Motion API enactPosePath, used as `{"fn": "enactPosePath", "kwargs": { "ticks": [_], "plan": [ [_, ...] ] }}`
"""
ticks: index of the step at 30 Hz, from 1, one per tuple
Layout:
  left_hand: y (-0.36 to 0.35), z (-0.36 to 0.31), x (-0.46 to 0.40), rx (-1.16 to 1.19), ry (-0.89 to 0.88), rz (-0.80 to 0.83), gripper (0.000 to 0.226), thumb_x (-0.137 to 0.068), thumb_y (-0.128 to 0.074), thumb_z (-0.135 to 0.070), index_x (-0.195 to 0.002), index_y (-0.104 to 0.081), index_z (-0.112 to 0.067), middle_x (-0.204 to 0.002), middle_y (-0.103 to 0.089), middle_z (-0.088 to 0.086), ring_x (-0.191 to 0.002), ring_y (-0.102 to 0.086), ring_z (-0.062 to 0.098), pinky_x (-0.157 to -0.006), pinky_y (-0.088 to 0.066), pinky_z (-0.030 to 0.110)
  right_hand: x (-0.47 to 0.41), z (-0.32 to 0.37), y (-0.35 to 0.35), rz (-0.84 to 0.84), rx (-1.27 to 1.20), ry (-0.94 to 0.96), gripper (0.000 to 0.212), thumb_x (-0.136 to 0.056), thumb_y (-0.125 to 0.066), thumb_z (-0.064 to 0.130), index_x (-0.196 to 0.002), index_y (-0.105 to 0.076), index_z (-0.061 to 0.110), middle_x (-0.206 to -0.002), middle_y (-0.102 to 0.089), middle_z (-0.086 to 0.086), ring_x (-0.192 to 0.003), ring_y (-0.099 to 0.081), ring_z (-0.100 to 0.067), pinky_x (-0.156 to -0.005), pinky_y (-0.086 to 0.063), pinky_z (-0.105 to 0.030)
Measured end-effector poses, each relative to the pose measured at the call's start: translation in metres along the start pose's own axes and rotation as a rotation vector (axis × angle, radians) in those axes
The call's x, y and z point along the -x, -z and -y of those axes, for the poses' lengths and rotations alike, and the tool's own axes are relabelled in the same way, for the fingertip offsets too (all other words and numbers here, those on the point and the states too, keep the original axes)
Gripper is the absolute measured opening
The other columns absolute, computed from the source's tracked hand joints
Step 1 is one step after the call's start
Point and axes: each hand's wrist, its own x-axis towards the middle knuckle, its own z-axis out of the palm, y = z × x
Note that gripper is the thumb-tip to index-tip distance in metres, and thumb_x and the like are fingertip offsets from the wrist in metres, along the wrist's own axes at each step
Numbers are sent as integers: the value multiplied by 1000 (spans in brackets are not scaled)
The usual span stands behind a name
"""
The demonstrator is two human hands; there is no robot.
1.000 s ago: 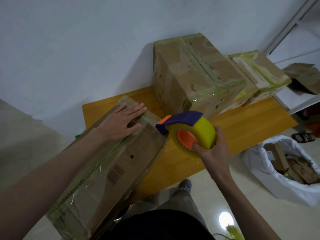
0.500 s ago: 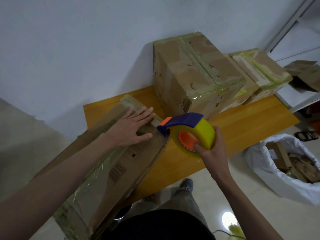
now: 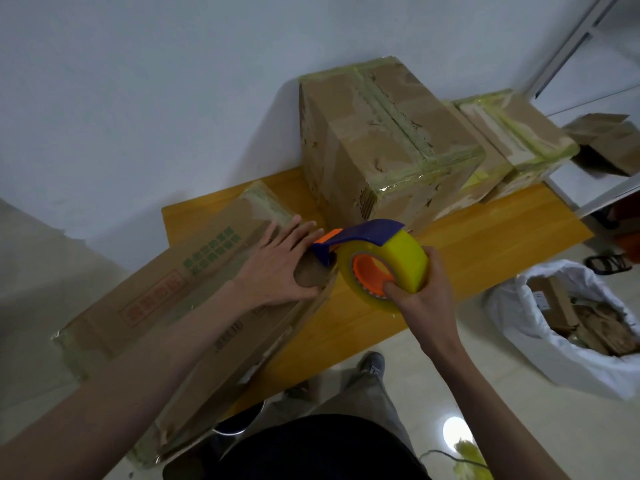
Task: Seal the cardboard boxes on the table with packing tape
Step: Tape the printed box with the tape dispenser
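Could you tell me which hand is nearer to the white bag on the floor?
Right. The right hand, gripping the tape dispenser, is closer to the white bag; the left hand lies farther left.

A long cardboard box [image 3: 194,306] lies on the counter's [image 3: 485,230] left end, overhanging it. Behind it to the right stands a tall box [image 3: 388,147], with a lower box [image 3: 519,133] to its right. A bag of cardboard scraps [image 3: 540,320] sits on the floor to the right.

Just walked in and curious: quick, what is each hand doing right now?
Left hand: open, fingers straight, pressing flat on the long cardboard box.
Right hand: closed around the tape dispenser, thumb in its orange core.
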Motion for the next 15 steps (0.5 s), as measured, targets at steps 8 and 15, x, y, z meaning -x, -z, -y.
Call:
{"fn": "enactPosePath", "kwargs": {
  "ticks": [8,15],
  "plan": [
    [-1,-4,0,-84,16,16,104,-79,-33,-84,-161,-7,-26,-168,-5,-3,-155,7,19,-124,-1,51,30,-9,47,-47,34,-20,54,-70,-74,34,-118,-51,29,-95,-62,6,-78,-61,-8,-60,-50,-34],
    [-6,-18,3,-36,-10,4,89,-89,-29,-65,-161,-2,-21,-168,6,-1,-154,12,17,-125,4,45,33,-6,45,-47,60,-19,55,-71,-76,31,-118,-47,31,-96,-57,13,-84,-58,-1,-62,-50,-38]
  ]
}}
